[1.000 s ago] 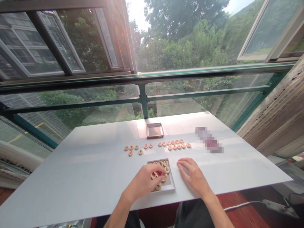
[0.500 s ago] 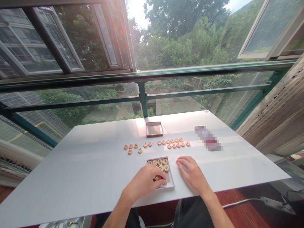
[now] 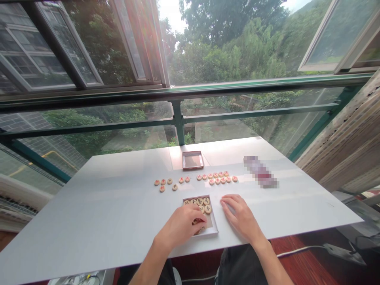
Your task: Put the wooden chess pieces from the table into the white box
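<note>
My left hand [image 3: 184, 221] reaches into an open white box [image 3: 215, 232] near the front edge of the table. Its thumb and fingers close on a round wooden Chinese chess piece [image 3: 203, 228], which they partly cover. Beside it in the box lie several black-marked Chinese chess pieces [image 3: 200, 201], mostly at the far side; my hand hides some of them. To the right of the box, my right hand [image 3: 239, 217] lies palm down on the tabletop, fingers stretched out and holding nothing.
Beyond the box, several red-marked pieces [image 3: 217, 181] form loose rows on the white table [image 3: 103, 213], with more to the left, a black-marked piece [image 3: 175, 187] among them. A shallow box lid [image 3: 192, 168] stands farther back. A pixelated object [image 3: 261, 173] lies at right.
My left fingertips have shifted slightly left inside the box, and the piece under them has moved left too. My right hand stays where it was.
</note>
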Demonstrator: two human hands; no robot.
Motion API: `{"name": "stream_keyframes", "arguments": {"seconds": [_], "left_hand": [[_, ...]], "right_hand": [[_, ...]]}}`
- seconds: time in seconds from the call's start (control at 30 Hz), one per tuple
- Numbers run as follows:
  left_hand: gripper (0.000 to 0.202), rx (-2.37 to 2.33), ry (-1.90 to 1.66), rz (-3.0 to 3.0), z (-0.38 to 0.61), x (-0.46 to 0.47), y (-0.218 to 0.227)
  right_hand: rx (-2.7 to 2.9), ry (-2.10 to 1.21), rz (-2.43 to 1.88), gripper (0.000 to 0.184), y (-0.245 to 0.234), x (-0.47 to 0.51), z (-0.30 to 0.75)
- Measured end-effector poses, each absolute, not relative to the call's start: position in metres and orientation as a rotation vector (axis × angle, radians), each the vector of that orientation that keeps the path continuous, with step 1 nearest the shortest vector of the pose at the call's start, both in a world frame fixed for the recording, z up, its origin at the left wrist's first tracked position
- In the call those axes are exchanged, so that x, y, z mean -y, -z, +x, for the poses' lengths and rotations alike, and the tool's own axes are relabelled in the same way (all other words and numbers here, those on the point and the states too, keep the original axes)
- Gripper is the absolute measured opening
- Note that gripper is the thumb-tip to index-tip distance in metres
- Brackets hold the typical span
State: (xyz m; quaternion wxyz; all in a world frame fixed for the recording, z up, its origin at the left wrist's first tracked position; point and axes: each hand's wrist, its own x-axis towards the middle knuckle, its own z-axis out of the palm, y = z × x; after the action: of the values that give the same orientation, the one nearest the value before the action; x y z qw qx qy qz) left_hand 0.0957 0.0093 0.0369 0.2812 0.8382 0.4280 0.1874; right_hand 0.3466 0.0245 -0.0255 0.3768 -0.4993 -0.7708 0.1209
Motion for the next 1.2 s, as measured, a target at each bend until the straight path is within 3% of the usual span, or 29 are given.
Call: {"name": "stream_keyframes", "arguments": {"seconds": [0.23, 0.87, 1.2], "left_hand": [[0.010, -1.193, -0.502, 2.169, 0.097, -0.011, -0.039], [0.016, -1.163, -0.481, 2.292, 0.097, -0.009, -0.041], [0.019, -1.338, -0.741, 2.140, 0.051, -0.034, -0.051]], "right_hand": [[1.966, -0.306, -1.275, 0.017, 0.025, -0.025, 0.347], [1.975, -0.293, -1.289, 0.017, 0.023, -0.025, 0.346], [1.978, -0.288, -1.274, 0.016, 0.023, -0.026, 0.347]]}}
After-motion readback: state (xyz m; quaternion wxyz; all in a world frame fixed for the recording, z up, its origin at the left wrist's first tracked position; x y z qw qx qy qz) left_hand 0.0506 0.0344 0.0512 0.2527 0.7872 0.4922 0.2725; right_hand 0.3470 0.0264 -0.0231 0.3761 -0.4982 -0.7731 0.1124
